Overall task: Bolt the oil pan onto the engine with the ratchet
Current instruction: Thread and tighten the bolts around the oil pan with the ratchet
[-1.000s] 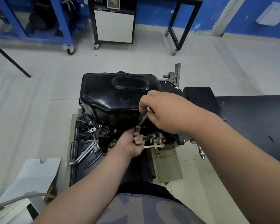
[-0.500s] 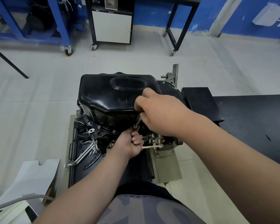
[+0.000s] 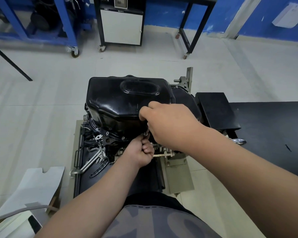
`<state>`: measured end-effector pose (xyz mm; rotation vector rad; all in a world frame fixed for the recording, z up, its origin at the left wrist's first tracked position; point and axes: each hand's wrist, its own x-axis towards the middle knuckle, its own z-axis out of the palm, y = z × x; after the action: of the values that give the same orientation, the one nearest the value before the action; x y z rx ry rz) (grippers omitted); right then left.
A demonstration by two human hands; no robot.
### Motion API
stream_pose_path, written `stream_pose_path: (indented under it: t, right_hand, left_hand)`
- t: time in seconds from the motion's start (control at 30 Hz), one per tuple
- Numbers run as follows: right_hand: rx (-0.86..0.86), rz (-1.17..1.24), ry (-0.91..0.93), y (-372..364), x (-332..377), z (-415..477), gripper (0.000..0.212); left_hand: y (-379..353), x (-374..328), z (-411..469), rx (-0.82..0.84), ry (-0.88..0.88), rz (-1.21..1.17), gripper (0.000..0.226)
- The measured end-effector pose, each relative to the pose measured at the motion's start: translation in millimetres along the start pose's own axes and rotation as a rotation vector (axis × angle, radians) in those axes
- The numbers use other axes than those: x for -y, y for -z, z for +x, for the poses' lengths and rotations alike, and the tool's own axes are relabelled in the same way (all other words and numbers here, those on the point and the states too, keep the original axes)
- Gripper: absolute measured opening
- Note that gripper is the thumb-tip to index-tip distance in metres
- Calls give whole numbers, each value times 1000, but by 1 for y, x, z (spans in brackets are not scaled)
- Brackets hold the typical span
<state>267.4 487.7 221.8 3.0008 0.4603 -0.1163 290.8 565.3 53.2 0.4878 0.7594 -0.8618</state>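
Ratchet (image 3: 146, 133) was gripped by right hand (image 3: 170, 124), its head pinched by left hand (image 3: 141, 152) just below. Square seating against oil pan (image 3: 120, 100) flange was advised.

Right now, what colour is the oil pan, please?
Domed metal oil pan: glossy black, head view.

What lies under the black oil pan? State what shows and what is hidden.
Under the oil pan: the engine and flange bolts. The right hand, gripping the ratchet, hides the seam further right.

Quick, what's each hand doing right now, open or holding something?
Left hand: fingers pinch the socket end of the slim silver metal ratchet.
Right hand: closed round the ratchet's handle.
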Motion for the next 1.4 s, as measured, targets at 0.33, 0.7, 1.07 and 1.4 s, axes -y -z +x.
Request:
stream_pose_path:
  t: [0.33,0.7,1.07,1.4]
  right_hand:
    - [-8,26,12,-2,1,-2,24]
    - [2,25,-4,-1,1,3,24]
    - [-17,114,-69,4,-4,1,25]
    - [-108,-181,182,28,-16,0,12]
  left_hand:
    - [-1,-1,-8,-18,8,20,56]
    - [-9,-18,-84,-136,-1054,1392,10]
    - [-21,-16,-84,-112,-1531,1503,21]
    - [-19,-30,-86,-91,-1533,1824,16]
